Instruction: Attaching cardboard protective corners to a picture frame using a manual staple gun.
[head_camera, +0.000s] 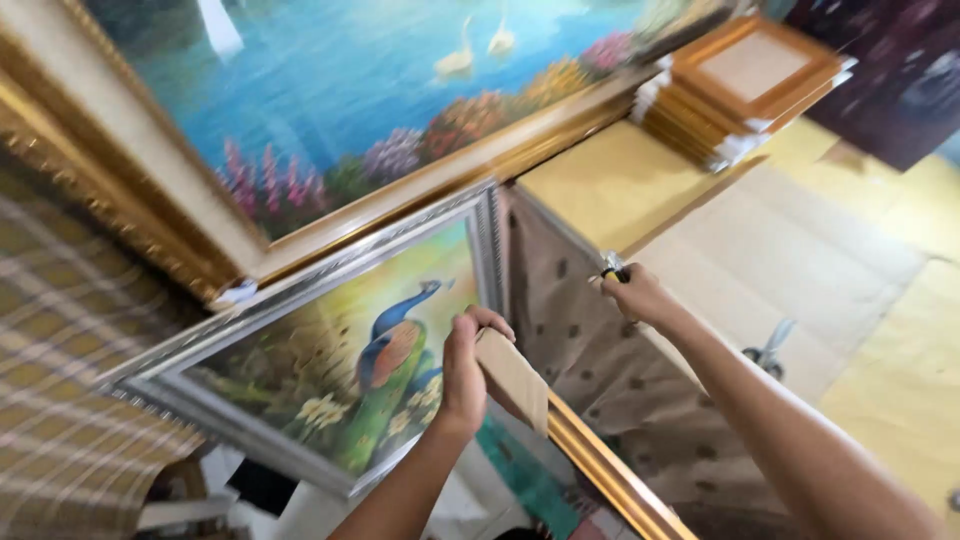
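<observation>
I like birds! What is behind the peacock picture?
Behind the peacock picture leans a bigger gold-framed swan painting. Its lower edge and anything further behind are covered.

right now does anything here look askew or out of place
Nothing looks damaged or spilled. The silver-framed peacock painting leans tilted against the larger gold-framed swan painting, and scissors lie loose on the paper-covered table.
</observation>
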